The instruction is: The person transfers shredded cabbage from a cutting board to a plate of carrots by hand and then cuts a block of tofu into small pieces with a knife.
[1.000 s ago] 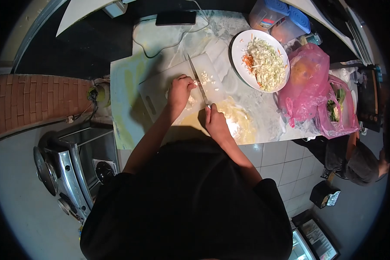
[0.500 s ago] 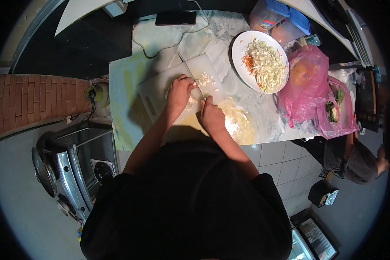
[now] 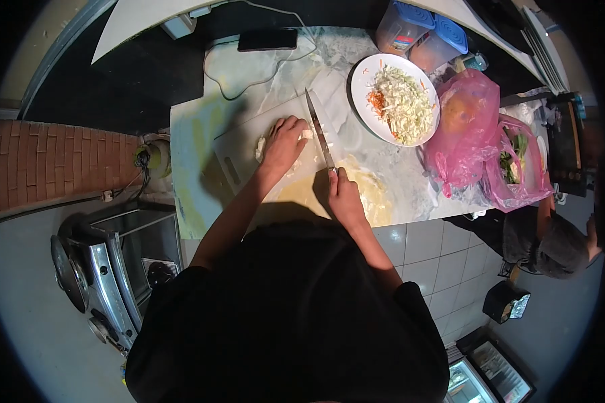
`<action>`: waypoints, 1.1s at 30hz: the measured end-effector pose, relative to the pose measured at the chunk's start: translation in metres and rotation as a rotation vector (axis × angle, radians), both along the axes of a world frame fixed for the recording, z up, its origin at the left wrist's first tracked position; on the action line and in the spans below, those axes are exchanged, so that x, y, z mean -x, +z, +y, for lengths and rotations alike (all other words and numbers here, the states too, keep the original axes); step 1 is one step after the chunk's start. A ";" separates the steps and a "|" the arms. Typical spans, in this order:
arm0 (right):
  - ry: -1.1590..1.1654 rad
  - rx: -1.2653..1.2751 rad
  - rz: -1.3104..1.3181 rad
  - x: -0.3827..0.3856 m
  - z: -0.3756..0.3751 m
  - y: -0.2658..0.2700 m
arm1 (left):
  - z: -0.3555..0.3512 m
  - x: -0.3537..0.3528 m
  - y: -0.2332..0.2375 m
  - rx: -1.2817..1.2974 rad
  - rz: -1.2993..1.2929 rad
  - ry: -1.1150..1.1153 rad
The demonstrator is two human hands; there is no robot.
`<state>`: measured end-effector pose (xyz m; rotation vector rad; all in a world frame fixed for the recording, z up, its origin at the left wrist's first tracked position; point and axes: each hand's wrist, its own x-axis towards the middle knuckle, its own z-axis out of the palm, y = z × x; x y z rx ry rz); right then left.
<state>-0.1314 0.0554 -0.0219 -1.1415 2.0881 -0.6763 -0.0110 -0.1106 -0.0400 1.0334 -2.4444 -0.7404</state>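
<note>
My right hand (image 3: 345,199) grips the handle of a kitchen knife (image 3: 318,126), whose long blade points away from me over the right side of a white cutting board (image 3: 238,142). My left hand (image 3: 284,145) rests on the board left of the blade, its fingers curled over a pale, blocky piece of food (image 3: 307,134). The kind of food cannot be made out. Another pale piece (image 3: 260,148) lies at the left of that hand. Small cut bits are partly hidden by the knife and hand.
A white plate (image 3: 360,101) of shredded cabbage and carrot stands right of the board. Pink plastic bags (image 3: 465,127) and blue-lidded containers (image 3: 405,27) are beyond it. A phone (image 3: 267,40) and white cable lie at the back. Another person (image 3: 551,242) is at the far right.
The knife has moved up and to the right, away from the food, its blade now more fully in view. My left hand has shifted slightly, and a pale piece shows at its fingertips.
</note>
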 end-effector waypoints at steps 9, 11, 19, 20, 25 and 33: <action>-0.008 -0.003 0.024 -0.008 -0.006 -0.015 | 0.000 0.004 -0.013 -0.023 0.019 0.095; -0.002 -0.001 0.034 -0.011 -0.005 -0.016 | 0.003 0.006 -0.013 -0.024 0.018 0.098; 0.003 -0.022 0.026 -0.013 -0.007 -0.022 | 0.001 0.009 -0.019 -0.121 0.100 0.108; 0.001 -0.026 0.023 -0.014 -0.007 -0.024 | 0.000 0.009 -0.021 -0.104 0.130 0.092; 0.019 -0.066 0.149 -0.018 -0.021 -0.029 | 0.003 0.009 -0.020 -0.067 0.129 0.059; 0.004 0.015 0.074 -0.007 -0.040 -0.016 | 0.005 0.007 -0.011 -0.073 0.098 0.068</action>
